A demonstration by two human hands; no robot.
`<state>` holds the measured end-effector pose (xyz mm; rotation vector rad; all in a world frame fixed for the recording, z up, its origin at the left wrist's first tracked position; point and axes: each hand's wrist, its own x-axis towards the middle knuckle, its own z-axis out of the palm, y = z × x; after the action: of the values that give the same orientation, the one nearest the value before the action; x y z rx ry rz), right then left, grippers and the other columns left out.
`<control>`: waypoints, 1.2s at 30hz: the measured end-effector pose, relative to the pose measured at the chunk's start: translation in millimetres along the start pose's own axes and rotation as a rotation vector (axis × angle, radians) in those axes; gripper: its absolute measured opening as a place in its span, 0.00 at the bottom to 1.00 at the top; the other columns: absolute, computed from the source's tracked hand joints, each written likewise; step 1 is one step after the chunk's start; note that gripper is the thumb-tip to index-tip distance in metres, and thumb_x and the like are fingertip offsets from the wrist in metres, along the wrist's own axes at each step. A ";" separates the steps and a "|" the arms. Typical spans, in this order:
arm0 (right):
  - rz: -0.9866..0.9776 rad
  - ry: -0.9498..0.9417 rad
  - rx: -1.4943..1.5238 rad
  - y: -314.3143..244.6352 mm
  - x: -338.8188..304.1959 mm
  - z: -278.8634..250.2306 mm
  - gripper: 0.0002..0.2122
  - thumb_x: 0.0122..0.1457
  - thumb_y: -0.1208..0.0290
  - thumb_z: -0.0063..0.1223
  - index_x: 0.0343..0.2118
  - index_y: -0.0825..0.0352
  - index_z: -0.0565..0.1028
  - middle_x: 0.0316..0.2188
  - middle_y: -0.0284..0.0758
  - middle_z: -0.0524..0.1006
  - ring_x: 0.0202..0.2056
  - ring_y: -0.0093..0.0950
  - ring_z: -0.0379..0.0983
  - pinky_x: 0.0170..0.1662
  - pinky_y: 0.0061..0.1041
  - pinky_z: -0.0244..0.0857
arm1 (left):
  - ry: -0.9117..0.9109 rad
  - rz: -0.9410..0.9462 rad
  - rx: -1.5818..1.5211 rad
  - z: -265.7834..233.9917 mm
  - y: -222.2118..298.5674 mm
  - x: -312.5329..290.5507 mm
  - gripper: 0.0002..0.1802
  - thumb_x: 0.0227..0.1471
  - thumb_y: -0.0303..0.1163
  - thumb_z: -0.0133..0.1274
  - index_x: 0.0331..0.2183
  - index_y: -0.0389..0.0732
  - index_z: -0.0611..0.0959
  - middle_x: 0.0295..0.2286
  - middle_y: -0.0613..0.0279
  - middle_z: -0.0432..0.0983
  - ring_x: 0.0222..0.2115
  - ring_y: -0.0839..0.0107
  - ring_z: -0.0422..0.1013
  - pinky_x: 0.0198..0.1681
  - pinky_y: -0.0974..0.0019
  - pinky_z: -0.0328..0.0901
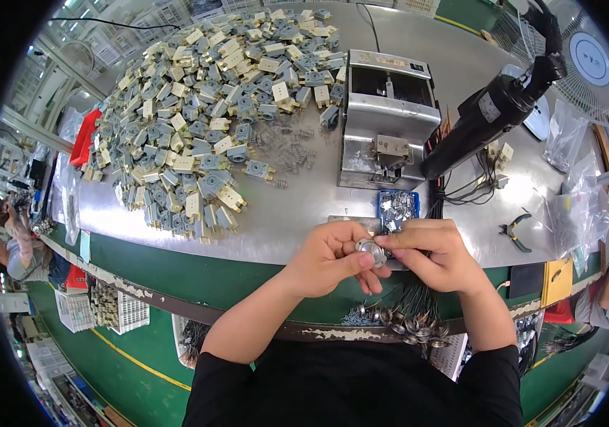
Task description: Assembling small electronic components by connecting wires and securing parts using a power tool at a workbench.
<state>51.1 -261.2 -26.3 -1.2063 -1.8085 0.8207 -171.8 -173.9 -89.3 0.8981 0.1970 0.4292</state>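
Note:
Between both hands, just above the bench's front edge, is a small round metal part [371,250] shaped like a shallow cup. My left hand [334,260] pinches it with thumb and fingers from the left. From the right, the thumb and index finger of my right hand [432,255] close at its rim; whether they grip a smaller piece there is hidden. Beyond the hands stands a blue tray [381,203] of small metal pieces. Below them, several similar round metal parts with dark wires [415,327] lie in a cluster at the bench edge.
A big heap of grey and cream switch-like housings [205,107] covers the left bench, with loose springs [286,146] beside it. A metal bench machine [390,121], a black cylindrical arm [489,114], pliers [516,233] and a fan [592,60] stand right. People sit at both sides.

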 end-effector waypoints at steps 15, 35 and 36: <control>0.181 0.069 0.082 3.7 -4.2 13.2 0.16 0.62 0.79 0.54 0.54 0.73 0.78 0.30 0.44 0.81 0.30 0.33 0.78 0.36 0.26 0.70 | 0.413 0.469 1.002 13.7 -7.3 10.6 0.08 0.57 0.21 0.62 0.39 0.31 0.82 0.30 0.60 0.84 0.31 0.76 0.81 0.35 0.73 0.74; 0.157 -0.011 -0.004 2.9 -10.4 -5.9 0.17 0.54 0.76 0.62 0.47 0.73 0.82 0.23 0.37 0.77 0.24 0.28 0.71 0.35 0.30 0.66 | 0.159 0.112 0.919 16.9 24.1 -5.1 0.11 0.62 0.35 0.57 0.40 0.36 0.82 0.24 0.59 0.81 0.22 0.68 0.76 0.26 0.65 0.69; 0.154 -0.050 -0.218 -0.1 -10.9 -12.7 0.19 0.49 0.75 0.64 0.46 0.74 0.82 0.22 0.37 0.77 0.24 0.30 0.71 0.36 0.32 0.66 | 0.174 0.317 1.391 14.9 33.8 -5.5 0.11 0.59 0.33 0.59 0.40 0.37 0.83 0.25 0.57 0.82 0.24 0.61 0.79 0.28 0.60 0.71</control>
<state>64.6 -270.4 -23.0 -1.4921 -1.9013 0.7591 -181.0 -168.4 -53.5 2.2780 0.5435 0.6633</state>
